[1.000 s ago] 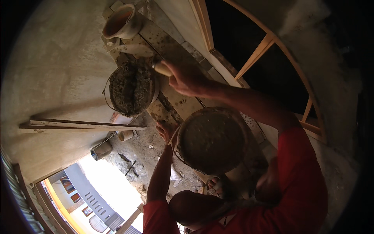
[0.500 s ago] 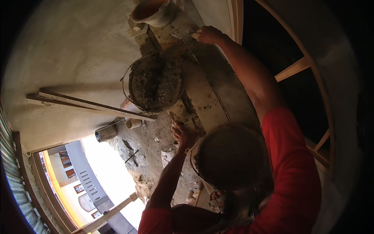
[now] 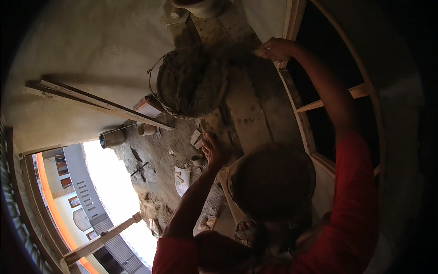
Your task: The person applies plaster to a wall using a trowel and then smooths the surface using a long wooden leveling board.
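Observation:
My right hand (image 3: 280, 49) is closed on the pale handle of a trowel (image 3: 261, 53), whose dark, blurred blade is just right of a bucket of lumpy grey mortar (image 3: 187, 82) on the planks (image 3: 251, 112). My left hand (image 3: 214, 150) has its fingers spread at the planks' left edge, below that bucket. A second round bucket (image 3: 271, 180), dark inside, sits nearer my body, to the right of my left hand; what it holds is hard to make out.
A pale pot (image 3: 203, 9) stands at the planks' far end. Long boards (image 3: 105, 107) lean by the left wall. Below lie a metal container (image 3: 112, 138), small pot (image 3: 146, 129) and rubble (image 3: 150, 173). A wooden window frame (image 3: 358, 90) borders the right; a bright opening is lower left.
The view has shifted. My right hand, with the trowel, reached out toward the far pot, then swung right and nearer, beside the mortar bucket. My left hand stays at the planks' edge.

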Action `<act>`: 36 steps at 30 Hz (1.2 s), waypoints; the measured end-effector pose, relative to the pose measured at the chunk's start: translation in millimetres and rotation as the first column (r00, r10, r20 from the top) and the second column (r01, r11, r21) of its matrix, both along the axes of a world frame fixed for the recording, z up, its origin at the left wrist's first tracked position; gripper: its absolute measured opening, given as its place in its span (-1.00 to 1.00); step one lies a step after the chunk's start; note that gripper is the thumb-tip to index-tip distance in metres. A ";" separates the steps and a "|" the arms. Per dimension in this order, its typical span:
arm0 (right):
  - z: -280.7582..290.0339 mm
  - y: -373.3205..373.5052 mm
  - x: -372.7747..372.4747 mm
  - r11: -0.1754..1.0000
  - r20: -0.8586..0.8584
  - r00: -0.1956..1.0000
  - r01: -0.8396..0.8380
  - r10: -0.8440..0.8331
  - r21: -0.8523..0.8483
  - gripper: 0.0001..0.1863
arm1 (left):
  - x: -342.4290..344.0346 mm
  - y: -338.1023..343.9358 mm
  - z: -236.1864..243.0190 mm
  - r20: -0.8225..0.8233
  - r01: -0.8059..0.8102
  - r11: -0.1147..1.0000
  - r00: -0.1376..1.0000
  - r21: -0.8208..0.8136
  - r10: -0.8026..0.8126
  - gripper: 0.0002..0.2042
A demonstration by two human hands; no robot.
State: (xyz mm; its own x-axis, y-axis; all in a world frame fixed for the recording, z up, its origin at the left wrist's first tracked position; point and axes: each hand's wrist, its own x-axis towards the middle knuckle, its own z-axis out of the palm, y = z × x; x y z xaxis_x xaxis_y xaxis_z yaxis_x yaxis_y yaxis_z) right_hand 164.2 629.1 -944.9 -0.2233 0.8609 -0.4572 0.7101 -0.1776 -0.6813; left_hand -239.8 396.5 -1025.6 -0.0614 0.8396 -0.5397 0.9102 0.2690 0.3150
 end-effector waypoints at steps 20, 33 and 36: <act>-20.9 -129.5 -115.0 0.882 -0.531 0.704 0.360 -0.471 -0.304 -0.67 | -16.3 -10.1 -6.2 0.093 -0.058 0.994 0.994 0.094 0.049 0.26; 158.8 -162.1 -139.3 0.629 0.121 0.991 -0.059 -0.056 0.776 -0.46 | -23.7 -19.5 -19.4 0.024 -0.007 0.973 1.000 0.233 0.002 0.22; 157.1 -169.2 -134.3 0.737 0.154 0.988 -0.086 -0.025 0.670 -0.49 | -13.5 -11.2 5.2 0.108 0.011 0.988 0.994 0.153 -0.028 0.22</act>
State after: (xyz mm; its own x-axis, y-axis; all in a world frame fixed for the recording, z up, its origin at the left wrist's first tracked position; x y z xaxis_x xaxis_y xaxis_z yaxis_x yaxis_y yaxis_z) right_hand 29.9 459.8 -787.8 -0.2351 0.9488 0.2109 0.8054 0.3116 -0.5042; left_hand -253.4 385.3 -1020.4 0.0083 0.9128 -0.4083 0.8725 0.1929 0.4490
